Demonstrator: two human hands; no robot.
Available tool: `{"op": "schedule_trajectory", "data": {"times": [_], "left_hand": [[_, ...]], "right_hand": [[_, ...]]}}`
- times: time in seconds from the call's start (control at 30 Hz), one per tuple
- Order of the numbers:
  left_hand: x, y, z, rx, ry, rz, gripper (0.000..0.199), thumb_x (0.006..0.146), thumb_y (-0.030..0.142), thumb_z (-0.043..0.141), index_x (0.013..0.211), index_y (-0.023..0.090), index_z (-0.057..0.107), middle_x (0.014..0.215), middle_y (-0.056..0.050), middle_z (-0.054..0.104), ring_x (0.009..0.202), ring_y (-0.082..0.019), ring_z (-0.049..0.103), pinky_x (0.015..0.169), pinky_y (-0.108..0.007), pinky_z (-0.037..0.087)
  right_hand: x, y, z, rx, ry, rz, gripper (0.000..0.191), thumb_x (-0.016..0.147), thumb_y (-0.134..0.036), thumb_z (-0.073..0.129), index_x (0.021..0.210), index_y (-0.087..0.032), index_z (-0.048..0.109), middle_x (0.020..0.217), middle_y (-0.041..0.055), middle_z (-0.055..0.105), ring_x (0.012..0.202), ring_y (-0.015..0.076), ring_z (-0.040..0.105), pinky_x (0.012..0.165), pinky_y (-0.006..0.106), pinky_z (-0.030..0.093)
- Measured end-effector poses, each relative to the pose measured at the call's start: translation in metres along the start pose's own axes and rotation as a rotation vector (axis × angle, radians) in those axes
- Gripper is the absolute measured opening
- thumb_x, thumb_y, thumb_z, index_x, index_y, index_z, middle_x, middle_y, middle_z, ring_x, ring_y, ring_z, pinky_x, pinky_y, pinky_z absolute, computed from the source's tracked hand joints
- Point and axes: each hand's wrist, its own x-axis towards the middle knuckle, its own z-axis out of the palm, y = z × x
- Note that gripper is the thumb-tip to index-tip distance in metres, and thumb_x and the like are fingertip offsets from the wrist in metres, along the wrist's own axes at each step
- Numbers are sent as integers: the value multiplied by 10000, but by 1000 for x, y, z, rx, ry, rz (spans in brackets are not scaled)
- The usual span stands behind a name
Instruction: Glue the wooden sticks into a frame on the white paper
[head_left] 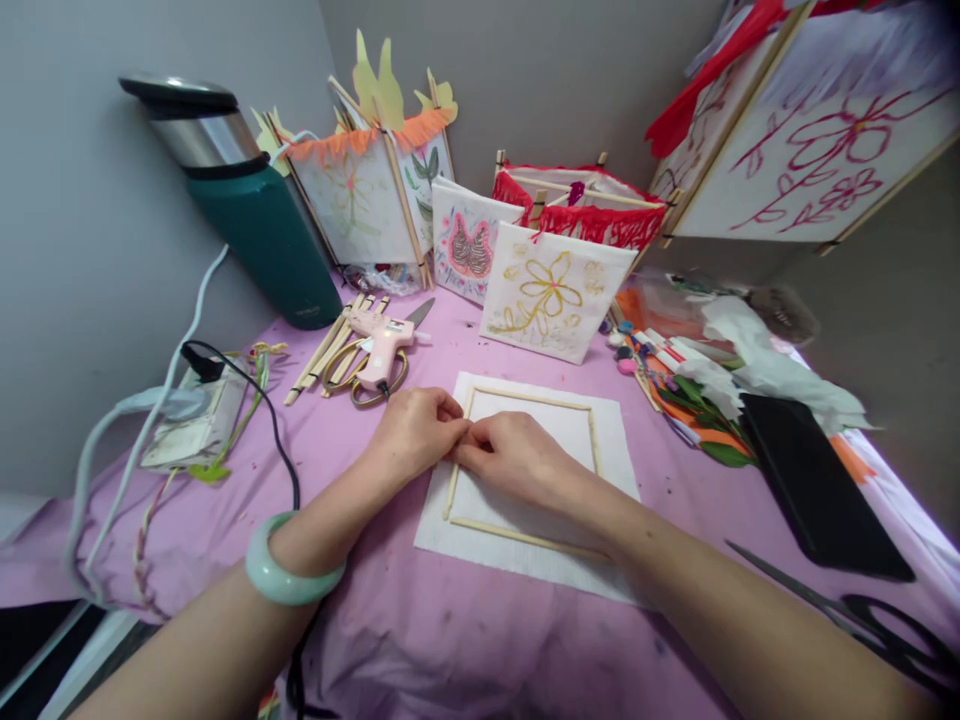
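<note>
A sheet of white cloth (pixel 619 430) lies flat on the purple tablecloth, with a square frame of thin wooden sticks (pixel 525 537) on top. My left hand (pixel 416 430) is closed, its fingertips pinching at the left stick (pixel 452 492) of that square. From the other side, my right hand (pixel 517 450) closes on the same stick, and the fingertips of both hands touch. The exact spot they pinch is hidden under the fingers. Beyond my left hand, a pink glue gun (pixel 382 350) lies across gold-handled scissors (pixel 343 368).
A teal bottle (pixel 255 230) and a power strip (pixel 196 425) with cables stand at left. Painted cloth lanterns (pixel 559 290) line the back; another lantern (pixel 825 150) hangs at upper right. A black phone (pixel 821 490), black-handled scissors (pixel 840 610) and craft scraps (pixel 690 390) lie at right.
</note>
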Motion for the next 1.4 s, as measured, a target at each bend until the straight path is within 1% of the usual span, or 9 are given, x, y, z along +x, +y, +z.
{"op": "schedule_trajectory", "data": {"times": [0.17,0.3,0.37,0.47,0.6,0.73,1.0,1.17,1.4], "left_hand": [[-1,1,-1,-11,10,-4,162,666,275,600,749,181,703,715,-24,700,672,-161,632,631,-253,454],[-4,3,-2,-96,-49,-49,163,698,267,586,793,179,686,607,-2,668,522,-126,593,526,-226,430],[-5,4,-2,-141,-88,-79,173,715,275,585,827,180,675,555,15,645,442,-108,555,475,-215,411],[-5,6,-2,-162,-92,-91,191,714,293,602,854,183,671,552,23,641,400,-98,531,447,-211,400],[-5,5,-2,-168,-84,-87,228,721,302,602,906,192,677,566,27,648,418,-101,545,468,-215,410],[-4,2,-1,-152,-79,-56,276,725,311,602,966,201,682,586,26,659,470,-116,576,520,-227,430],[-3,0,1,-67,-28,26,339,722,327,586,1018,204,695,655,5,691,645,-162,636,623,-253,449],[-3,1,1,-27,-28,46,349,719,327,574,1025,217,703,640,6,685,631,-163,633,626,-256,444],[-2,0,3,-15,-37,78,352,729,324,557,1031,220,705,620,9,673,591,-155,617,622,-255,429]], "right_hand": [[-1,2,2,11,6,-18,231,813,-269,524,697,-180,702,600,1,606,561,113,481,527,238,270],[0,10,-6,42,39,-29,263,810,-313,539,636,-170,675,548,-15,577,529,102,477,511,229,274],[2,17,-13,14,155,4,268,822,-318,531,648,-173,674,579,-6,606,549,107,501,525,230,291],[5,29,-20,-77,372,53,202,830,-274,526,736,-186,682,702,16,669,639,129,557,589,240,331],[8,40,-16,-192,473,51,169,835,-234,525,914,-210,673,858,28,694,763,159,598,658,258,362],[12,43,-9,-292,496,50,235,870,-255,494,1035,-227,659,953,35,690,837,181,607,676,271,371],[15,39,-11,-401,450,97,240,900,-263,456,966,-224,683,910,43,674,787,174,601,639,275,355],[16,38,-13,-369,434,115,244,907,-245,437,958,-210,672,923,50,671,812,170,594,665,271,353],[15,39,-11,-346,478,92,210,890,-214,447,920,-205,654,903,39,675,791,168,593,653,271,339]]}}
